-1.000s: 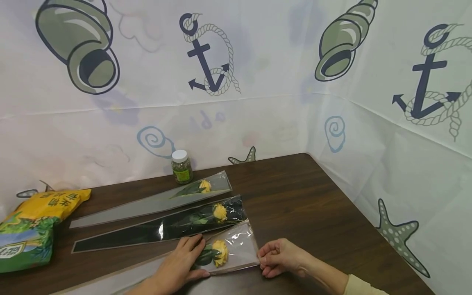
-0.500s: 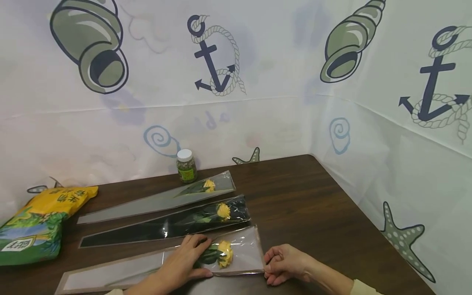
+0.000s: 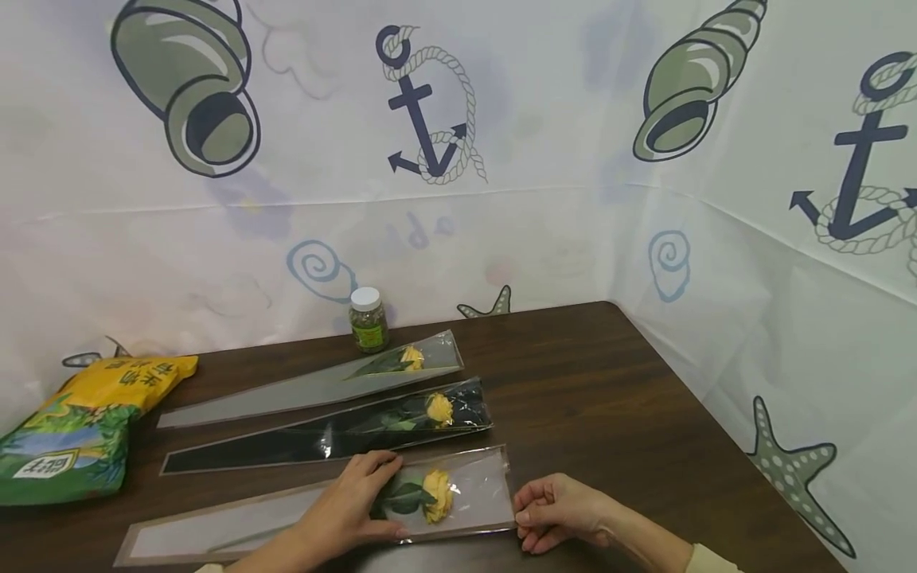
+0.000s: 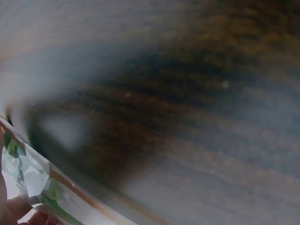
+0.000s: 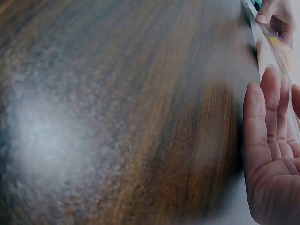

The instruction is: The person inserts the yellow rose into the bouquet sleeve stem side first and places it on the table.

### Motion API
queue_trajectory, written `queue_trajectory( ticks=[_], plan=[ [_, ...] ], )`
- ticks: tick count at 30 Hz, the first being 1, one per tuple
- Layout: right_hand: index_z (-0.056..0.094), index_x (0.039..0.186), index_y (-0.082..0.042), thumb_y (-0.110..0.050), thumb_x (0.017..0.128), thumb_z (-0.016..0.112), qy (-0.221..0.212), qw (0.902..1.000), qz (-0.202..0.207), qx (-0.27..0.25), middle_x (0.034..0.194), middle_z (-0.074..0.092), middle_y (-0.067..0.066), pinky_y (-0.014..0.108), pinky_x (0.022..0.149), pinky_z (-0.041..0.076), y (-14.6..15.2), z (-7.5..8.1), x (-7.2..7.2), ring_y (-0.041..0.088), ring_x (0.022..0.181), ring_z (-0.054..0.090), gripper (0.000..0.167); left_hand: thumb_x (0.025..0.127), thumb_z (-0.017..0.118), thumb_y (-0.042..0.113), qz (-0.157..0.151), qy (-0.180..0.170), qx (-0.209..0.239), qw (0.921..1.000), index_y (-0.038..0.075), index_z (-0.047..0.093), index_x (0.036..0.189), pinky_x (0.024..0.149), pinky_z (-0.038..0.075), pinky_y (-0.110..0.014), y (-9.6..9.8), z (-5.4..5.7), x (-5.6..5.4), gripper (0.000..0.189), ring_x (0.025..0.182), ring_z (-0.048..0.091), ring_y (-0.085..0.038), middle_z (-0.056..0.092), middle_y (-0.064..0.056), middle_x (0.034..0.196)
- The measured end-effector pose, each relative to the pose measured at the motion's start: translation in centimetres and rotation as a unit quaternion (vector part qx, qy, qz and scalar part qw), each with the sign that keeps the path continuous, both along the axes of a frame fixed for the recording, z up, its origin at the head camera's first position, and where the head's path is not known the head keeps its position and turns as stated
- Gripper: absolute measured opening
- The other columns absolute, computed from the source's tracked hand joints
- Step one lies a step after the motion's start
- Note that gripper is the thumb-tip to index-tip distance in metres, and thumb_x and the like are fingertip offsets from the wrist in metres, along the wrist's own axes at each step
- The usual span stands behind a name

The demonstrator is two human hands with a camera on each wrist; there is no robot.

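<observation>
A long, tapering flower sleeve (image 3: 481, 485) with a pale backing and clear front lies nearest me. Inside it are a yellow flower (image 3: 437, 497), green leaves and a stem. My left hand (image 3: 351, 505) spans the sleeve below the bloom, thumb at the near edge and fingers at the far edge. At the wide end, my right hand (image 3: 562, 513) pinches the near corner between thumb and forefinger. The left wrist view catches the sleeve's edge (image 4: 70, 185) and some leaves. In the right wrist view, the right hand's fingers (image 5: 255, 112) lie along the sleeve.
Behind are a black-backed flower sleeve (image 3: 272, 446) and a grey-backed one (image 3: 279, 394), each with a yellow flower. A lidded jar (image 3: 368, 322) stands at the back. A yellow and green bag (image 3: 93, 430) lies left on the dark wooden table (image 3: 616, 414). Printed cloth (image 3: 544, 119) hangs behind.
The near sleeve has shifted slightly toward me, and a gap now shows between it and the black-backed one. Both hands keep their hold. The head view has swung a little left.
</observation>
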State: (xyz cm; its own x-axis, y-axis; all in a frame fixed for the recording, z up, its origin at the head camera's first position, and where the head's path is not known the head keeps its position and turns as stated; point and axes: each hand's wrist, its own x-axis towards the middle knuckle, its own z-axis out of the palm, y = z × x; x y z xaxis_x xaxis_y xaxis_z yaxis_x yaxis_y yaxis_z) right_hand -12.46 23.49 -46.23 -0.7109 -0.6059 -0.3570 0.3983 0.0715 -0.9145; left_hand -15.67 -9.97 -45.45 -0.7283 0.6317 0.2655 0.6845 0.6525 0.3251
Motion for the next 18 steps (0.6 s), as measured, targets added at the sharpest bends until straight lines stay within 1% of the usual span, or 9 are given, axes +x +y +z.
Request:
queue_trajectory(
  ticks=[3, 6, 9, 12, 16, 18],
  plan=[
    [0.059, 0.097, -0.004, -0.011, 0.089, 0.063, 0.002, 1.0000, 0.002, 0.002, 0.078, 0.067, 0.000, 0.026, 0.065, 0.055, -0.05, 0.03, -0.01, 0.009, 0.070, 0.067, 0.012, 0.071, 0.070, 0.061, 0.002, -0.022, -0.007, 0.9997, -0.005, 0.059, 0.123, 0.084, 0.048, -0.046, -0.11, -0.01, 0.08, 0.085, 0.110, 0.051, -0.029, 0.054, -0.013, 0.123],
    [0.059, 0.093, -0.008, -0.011, 0.089, 0.063, 0.011, 0.9999, 0.007, 0.003, 0.077, 0.066, -0.001, 0.025, 0.065, 0.055, -0.13, 0.22, -0.09, 0.008, 0.070, 0.066, 0.007, 0.075, 0.066, 0.061, -0.005, -0.030, -0.015, 0.9994, -0.006, 0.058, 0.123, 0.084, 0.047, -0.046, -0.21, -0.05, 0.12, 0.083, 0.111, 0.050, -0.030, 0.052, -0.014, 0.125],
    [0.059, 0.090, -0.011, -0.010, 0.090, 0.062, 0.018, 0.9997, 0.014, 0.003, 0.077, 0.065, -0.002, 0.025, 0.064, 0.054, -0.22, 0.47, -0.23, 0.007, 0.069, 0.065, 0.003, 0.078, 0.063, 0.060, -0.012, -0.023, -0.026, 0.9993, -0.007, 0.058, 0.123, 0.084, 0.047, -0.045, -0.31, -0.11, 0.14, 0.080, 0.111, 0.048, -0.030, 0.051, -0.015, 0.126],
    [0.059, 0.088, -0.013, -0.009, 0.090, 0.061, 0.018, 0.9997, 0.015, 0.002, 0.077, 0.064, -0.002, 0.025, 0.064, 0.055, -0.24, 0.60, -0.35, 0.007, 0.069, 0.064, 0.005, 0.080, 0.060, 0.059, -0.010, -0.021, -0.041, 0.9989, -0.005, 0.058, 0.124, 0.081, 0.048, -0.043, -0.31, -0.15, 0.15, 0.078, 0.110, 0.046, -0.028, 0.049, -0.015, 0.128],
    [0.058, 0.087, -0.013, -0.009, 0.090, 0.060, 0.011, 0.9998, 0.015, -0.002, 0.077, 0.064, -0.002, 0.025, 0.064, 0.055, -0.22, 0.43, -0.37, 0.007, 0.069, 0.064, 0.005, 0.081, 0.059, 0.060, -0.004, -0.015, -0.060, 0.9981, -0.004, 0.058, 0.125, 0.079, 0.049, -0.041, -0.29, -0.29, 0.21, 0.077, 0.112, 0.045, -0.029, 0.048, -0.016, 0.129],
    [0.059, 0.089, -0.011, -0.009, 0.090, 0.060, 0.010, 0.9999, 0.012, -0.001, 0.077, 0.064, -0.001, 0.026, 0.064, 0.055, -0.18, 0.28, -0.33, 0.007, 0.069, 0.064, 0.003, 0.081, 0.059, 0.060, -0.006, -0.012, -0.062, 0.9980, -0.004, 0.058, 0.125, 0.080, 0.049, -0.041, -0.33, -0.36, 0.25, 0.078, 0.112, 0.045, -0.029, 0.047, -0.016, 0.130]
  ],
)
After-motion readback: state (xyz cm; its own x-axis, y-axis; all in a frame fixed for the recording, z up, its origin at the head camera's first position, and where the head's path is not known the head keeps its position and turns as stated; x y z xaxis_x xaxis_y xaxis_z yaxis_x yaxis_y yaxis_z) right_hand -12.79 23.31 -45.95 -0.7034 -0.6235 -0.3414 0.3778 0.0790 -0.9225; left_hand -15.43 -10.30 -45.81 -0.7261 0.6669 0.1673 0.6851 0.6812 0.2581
